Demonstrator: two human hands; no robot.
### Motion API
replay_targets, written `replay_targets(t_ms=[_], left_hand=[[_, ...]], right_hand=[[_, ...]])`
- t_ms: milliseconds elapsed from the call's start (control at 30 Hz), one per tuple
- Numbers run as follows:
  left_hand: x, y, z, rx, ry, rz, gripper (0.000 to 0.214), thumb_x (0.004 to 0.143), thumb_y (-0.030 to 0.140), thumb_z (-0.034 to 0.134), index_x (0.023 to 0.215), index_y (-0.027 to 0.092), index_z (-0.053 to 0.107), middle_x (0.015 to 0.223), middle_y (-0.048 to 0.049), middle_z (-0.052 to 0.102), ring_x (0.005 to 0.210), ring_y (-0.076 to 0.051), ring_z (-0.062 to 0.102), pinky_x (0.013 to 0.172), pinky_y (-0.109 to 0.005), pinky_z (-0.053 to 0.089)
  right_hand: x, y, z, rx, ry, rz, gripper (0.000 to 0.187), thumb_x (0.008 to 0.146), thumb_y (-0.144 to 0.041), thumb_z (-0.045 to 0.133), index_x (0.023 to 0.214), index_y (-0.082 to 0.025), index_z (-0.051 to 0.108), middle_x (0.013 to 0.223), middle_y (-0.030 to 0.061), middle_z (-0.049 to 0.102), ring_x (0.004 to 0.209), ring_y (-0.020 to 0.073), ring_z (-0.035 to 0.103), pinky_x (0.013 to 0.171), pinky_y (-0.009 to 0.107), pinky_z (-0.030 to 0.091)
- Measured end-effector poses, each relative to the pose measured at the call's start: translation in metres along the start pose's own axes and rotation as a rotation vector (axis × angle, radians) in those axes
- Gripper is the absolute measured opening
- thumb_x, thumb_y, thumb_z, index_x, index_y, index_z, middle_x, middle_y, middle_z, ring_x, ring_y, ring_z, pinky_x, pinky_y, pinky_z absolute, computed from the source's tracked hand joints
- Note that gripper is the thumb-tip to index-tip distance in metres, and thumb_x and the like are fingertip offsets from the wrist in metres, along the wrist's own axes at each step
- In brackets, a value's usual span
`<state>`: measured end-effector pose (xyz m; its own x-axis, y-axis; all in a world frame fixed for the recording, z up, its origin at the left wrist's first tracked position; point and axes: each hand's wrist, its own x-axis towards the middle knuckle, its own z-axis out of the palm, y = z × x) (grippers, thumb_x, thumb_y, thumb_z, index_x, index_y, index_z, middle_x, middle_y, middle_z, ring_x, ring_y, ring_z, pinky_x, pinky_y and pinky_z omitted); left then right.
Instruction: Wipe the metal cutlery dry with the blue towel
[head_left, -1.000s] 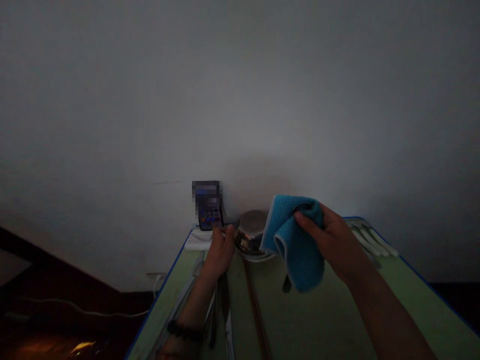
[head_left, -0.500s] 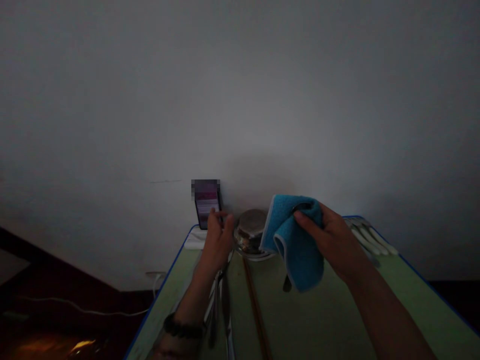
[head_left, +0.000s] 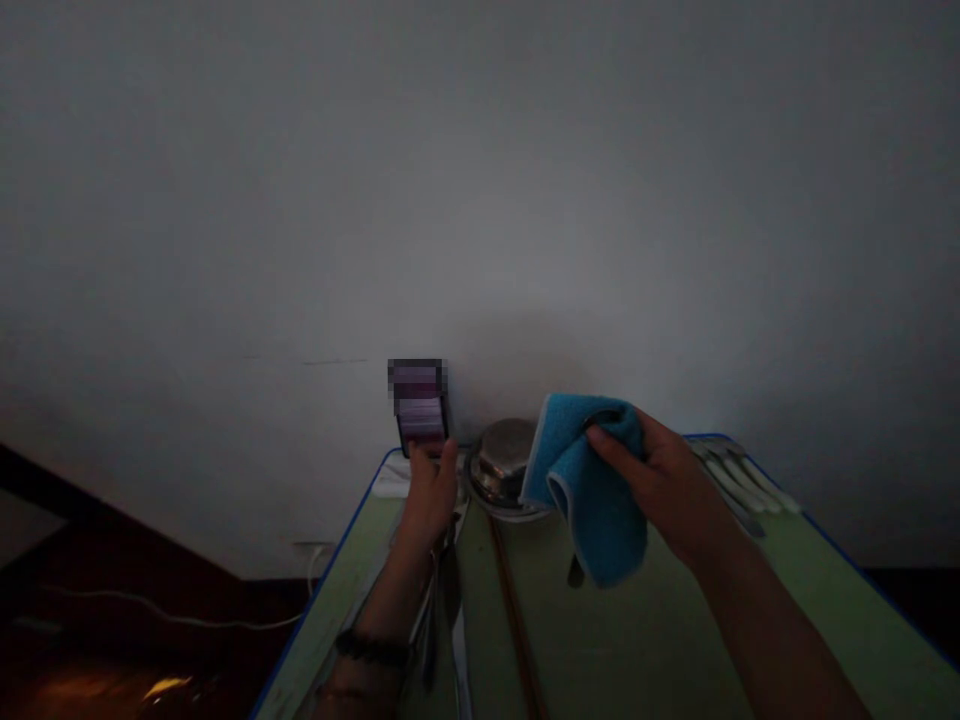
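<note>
My left hand [head_left: 431, 502] reaches to the lower part of an upright phone [head_left: 421, 418], thumb and a finger apart and nothing held. Whether a fingertip touches the screen I cannot tell. My right hand [head_left: 669, 487] is closed on a folded blue cloth [head_left: 589, 485] with a pale border. A dark, shiny curved edge shows in the cloth's fold by my thumb. Below the cloth sticks out a dark rounded end [head_left: 576, 571], perhaps a utensil's handle. Between the hands, metal bowls [head_left: 508, 450] sit at the table's back, partly behind the cloth.
Chopsticks [head_left: 516, 620] lie lengthwise on the green table [head_left: 600, 660], with metal cutlery [head_left: 459, 640] beside them, partly under my left forearm. Several pale-handled utensils [head_left: 750, 482] lie at the back right. A wall [head_left: 525, 200] rises behind. A white cable [head_left: 187, 622] runs at left.
My left hand has shifted slightly down and left, its fingers now at the phone's lower edge. The phone's screen content has changed. My right hand and the cloth have hardly moved.
</note>
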<state>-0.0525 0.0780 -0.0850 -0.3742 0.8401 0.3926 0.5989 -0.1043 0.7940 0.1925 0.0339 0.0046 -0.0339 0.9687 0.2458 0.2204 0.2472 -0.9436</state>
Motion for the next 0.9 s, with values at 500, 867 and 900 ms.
replay_targets(t_ms=[500,867,900], left_hand=[[-0.012,0.036,-0.001,0.040,-0.049,0.209,0.019,0.089,0.031,0.037,0.094,0.016,0.048,0.131,-0.0159,0.036,0.116,-0.023,0.044,0.093,-0.038,0.040],[-0.048,0.117,-0.048,-0.006,-1.044,0.232,0.026,0.091,0.035,0.036,0.087,0.023,0.060,0.079,0.0007,0.066,0.073,-0.016,0.061,0.067,-0.024,0.044],[-0.051,0.119,-0.048,-0.001,-1.093,0.241,0.027,0.091,0.033,0.035,0.083,0.023,0.059,0.072,0.0016,0.064,0.067,-0.015,0.059,0.063,-0.023,0.043]], right_hand=[[0.000,0.005,0.002,0.019,0.003,-0.002,0.027,0.078,-0.046,0.056,0.091,-0.022,0.059,0.079,0.0009,0.063,0.073,0.0163,0.056,0.067,0.029,0.044],[0.005,0.005,0.014,0.383,0.363,0.035,0.037,0.081,-0.051,0.047,0.105,-0.023,0.054,0.099,0.0048,0.065,0.096,0.0210,0.059,0.078,0.033,0.047],[0.004,0.005,0.016,0.377,0.379,0.061,0.039,0.081,-0.052,0.046,0.105,-0.023,0.054,0.100,0.0050,0.065,0.096,0.0212,0.059,0.077,0.033,0.047]])
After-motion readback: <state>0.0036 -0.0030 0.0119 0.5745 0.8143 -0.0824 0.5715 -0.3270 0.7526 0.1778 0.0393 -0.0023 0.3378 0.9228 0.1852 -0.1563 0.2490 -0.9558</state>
